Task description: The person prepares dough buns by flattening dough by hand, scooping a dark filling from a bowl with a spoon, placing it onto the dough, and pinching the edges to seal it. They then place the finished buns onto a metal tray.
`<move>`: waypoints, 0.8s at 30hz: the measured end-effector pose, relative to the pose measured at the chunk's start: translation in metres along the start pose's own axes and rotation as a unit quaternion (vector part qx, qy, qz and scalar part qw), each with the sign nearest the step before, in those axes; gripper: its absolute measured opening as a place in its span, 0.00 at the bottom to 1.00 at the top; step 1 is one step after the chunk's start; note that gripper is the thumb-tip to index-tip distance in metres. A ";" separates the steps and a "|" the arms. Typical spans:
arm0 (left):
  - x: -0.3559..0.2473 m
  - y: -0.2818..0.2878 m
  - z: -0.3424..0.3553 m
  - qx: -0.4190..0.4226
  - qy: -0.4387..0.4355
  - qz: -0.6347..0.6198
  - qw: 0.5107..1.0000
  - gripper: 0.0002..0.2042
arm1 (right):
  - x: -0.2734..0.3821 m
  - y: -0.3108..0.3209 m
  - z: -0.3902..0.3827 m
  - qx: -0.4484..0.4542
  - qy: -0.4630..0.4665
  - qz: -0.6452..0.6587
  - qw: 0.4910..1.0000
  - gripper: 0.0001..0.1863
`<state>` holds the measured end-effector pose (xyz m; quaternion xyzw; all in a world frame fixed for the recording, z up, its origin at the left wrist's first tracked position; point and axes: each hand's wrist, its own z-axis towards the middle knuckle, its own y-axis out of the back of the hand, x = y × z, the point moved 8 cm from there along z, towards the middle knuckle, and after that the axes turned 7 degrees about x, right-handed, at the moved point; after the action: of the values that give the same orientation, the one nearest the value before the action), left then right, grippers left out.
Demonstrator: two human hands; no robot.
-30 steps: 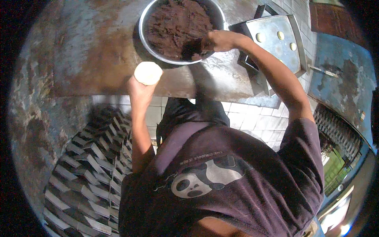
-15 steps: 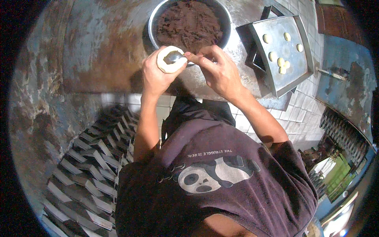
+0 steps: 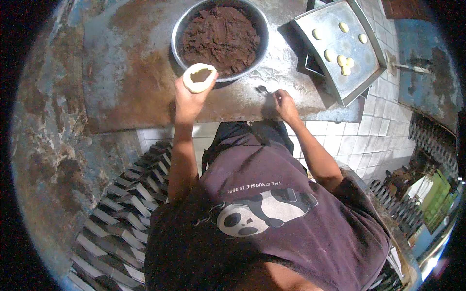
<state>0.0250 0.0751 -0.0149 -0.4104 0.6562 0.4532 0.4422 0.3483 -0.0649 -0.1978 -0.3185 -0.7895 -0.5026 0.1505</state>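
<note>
Desk [image 3: 136,92], worn brown-grey: bears the bowl, trays and spoon. Steel bowl [image 3: 263,41], heaped with brown filling [image 3: 221,39]: near the left grip; a low swing could knock it. Metal tray [image 3: 367,58], right of the bowl: sits askew over a dark tin [image 3: 312,71]; a bump might shift it. Left grip [image 3: 189,103]: curled around one pale dough cup [image 3: 196,87], opening upward, at the bowl's near rim; too hard a squeeze could split its wall or force filling out. Right grip [image 3: 285,105]: low over the desk, fingers bunched at the spoon's handle; cannot tell whether they pinch it. Spoon [image 3: 262,89]: could be swept aside by a sleeve-side nudge. Small dough pieces [image 3: 343,27], seven, in the tray: three touching, might stick. Changed since half a second earlier: right grip away from the dough cup; spoon out of its opening, down by the desk.
</note>
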 end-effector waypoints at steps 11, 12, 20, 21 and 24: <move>-0.059 -0.061 0.003 0.276 -0.038 0.040 0.960 0.17 | 0.287 0.167 -0.034 0.083 0.363 0.144 0.917 0.35; -0.062 -0.063 0.004 0.298 -0.034 0.033 0.953 0.17 | 0.289 0.171 -0.031 0.108 0.354 0.133 0.920 0.34; -0.097 -0.071 -0.010 0.272 -0.029 -0.222 0.936 0.22 | 0.264 0.186 -0.035 0.173 0.203 0.419 0.868 0.16; -0.096 -0.071 -0.011 0.249 -0.008 -0.231 0.941 0.19 | 0.264 0.185 -0.039 0.209 0.170 0.446 0.853 0.23; -0.097 -0.077 -0.008 0.215 -0.010 -0.240 0.947 0.15 | 0.289 0.234 -0.067 0.017 0.341 0.187 0.921 0.37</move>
<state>0.1223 0.0609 0.0615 -0.4459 0.6158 0.1863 0.6223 0.2785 0.0460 0.1569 -0.2670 -0.6249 -0.5304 0.5068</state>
